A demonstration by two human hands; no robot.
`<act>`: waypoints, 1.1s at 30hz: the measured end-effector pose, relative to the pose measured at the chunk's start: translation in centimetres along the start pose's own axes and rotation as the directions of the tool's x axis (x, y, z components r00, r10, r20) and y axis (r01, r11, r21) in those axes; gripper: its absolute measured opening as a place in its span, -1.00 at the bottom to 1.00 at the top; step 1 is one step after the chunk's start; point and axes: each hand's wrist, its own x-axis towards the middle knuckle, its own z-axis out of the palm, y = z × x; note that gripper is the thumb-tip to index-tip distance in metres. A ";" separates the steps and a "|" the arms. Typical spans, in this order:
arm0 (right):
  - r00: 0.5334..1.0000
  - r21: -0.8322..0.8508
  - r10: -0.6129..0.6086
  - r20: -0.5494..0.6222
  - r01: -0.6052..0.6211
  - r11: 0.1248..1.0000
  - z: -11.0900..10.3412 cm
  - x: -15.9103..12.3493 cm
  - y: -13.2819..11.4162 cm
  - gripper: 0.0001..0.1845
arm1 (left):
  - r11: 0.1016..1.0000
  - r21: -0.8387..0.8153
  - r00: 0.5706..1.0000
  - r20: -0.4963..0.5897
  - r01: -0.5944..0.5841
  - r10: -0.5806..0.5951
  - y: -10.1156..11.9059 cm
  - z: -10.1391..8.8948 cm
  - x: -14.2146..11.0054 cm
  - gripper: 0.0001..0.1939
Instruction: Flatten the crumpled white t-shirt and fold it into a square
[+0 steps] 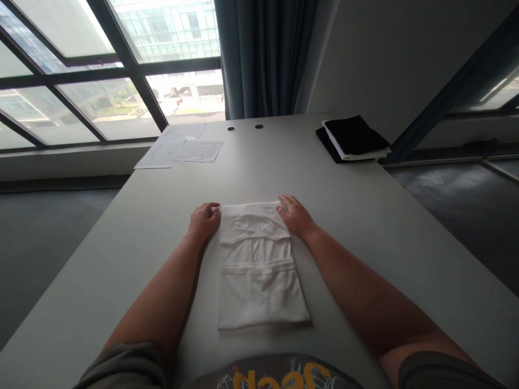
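A white shirt (259, 297) lies in front of me, folded into a narrow strip. Its far end and its near end are both turned in toward the middle, and a band of the inner layer shows between them. At the far left corner, my left hand (204, 220) is closed, thumb and fingers pinching the cloth's edge. My right hand (297, 216) grips the far right corner, its thumb on top of the fabric and its fingers along the far edge. The shirt's underside is hidden against the table.
The white table (141, 259) runs away from me toward a window. Printed paper sheets (174, 146) lie at its far left. Black folders with white pages (354, 138) are stacked at the far right. Two round cable holes sit near the back edge, before a dark blue curtain (263, 59).
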 end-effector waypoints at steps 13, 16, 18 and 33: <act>0.988 0.088 -0.135 -0.070 0.141 0.986 -0.4 0.2 0.8 -0.57 | 0.873 0.058 0.866 0.170 -0.484 0.470 5.2 0.9 -1.9 -0.52; 0.990 0.088 -0.128 -0.060 0.133 0.987 -0.4 0.2 0.6 -0.56 | 0.827 0.096 0.820 0.235 -0.554 0.522 7.1 1.9 -2.3 -0.45; 0.990 0.082 -0.127 -0.055 0.131 0.988 -0.4 0.3 0.6 -0.56 | 0.819 0.116 0.809 0.286 -0.561 0.514 8.0 2.6 -2.7 -0.39; 0.994 -0.024 -0.097 0.051 0.098 0.995 -0.5 0.1 0.0 -0.53 | 0.839 0.143 0.816 0.368 -0.524 0.447 8.3 2.9 -3.3 -0.32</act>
